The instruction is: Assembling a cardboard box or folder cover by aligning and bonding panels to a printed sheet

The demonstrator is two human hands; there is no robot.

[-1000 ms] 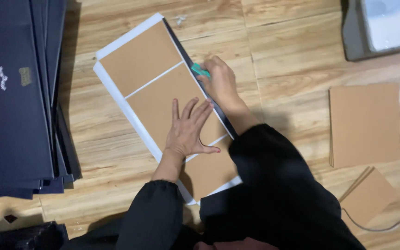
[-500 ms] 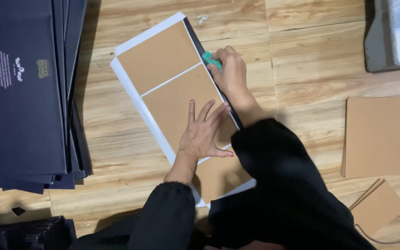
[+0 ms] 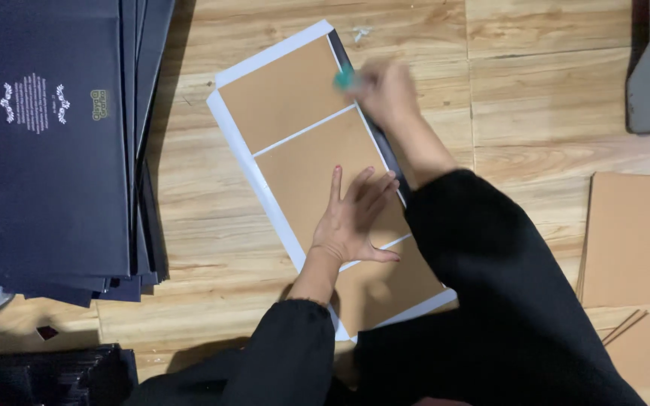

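A white sheet (image 3: 244, 143) with three brown cardboard panels (image 3: 317, 177) lies on the wooden floor (image 3: 205, 218), mid-frame; it looks light, stiff and flat. The left hand (image 3: 351, 218) is pressed open on it. The blurred right hand (image 3: 387, 92) is closed on a small green tool (image 3: 344, 78). Dark sheets (image 3: 47, 143) are stacked at left, spare cardboard (image 3: 637, 240) at right.

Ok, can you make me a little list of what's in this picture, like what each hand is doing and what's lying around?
Left hand: pressed flat, fingers spread, on the middle brown cardboard panel
Right hand: blurred, holds a small teal tool at the sheet's right edge
Sheet: white backing sheet carrying three brown panels, lying slanted
Left side: stack of dark navy flat sheets
Right side: loose brown cardboard pieces
Surface: light wooden floor
Sleeves: black
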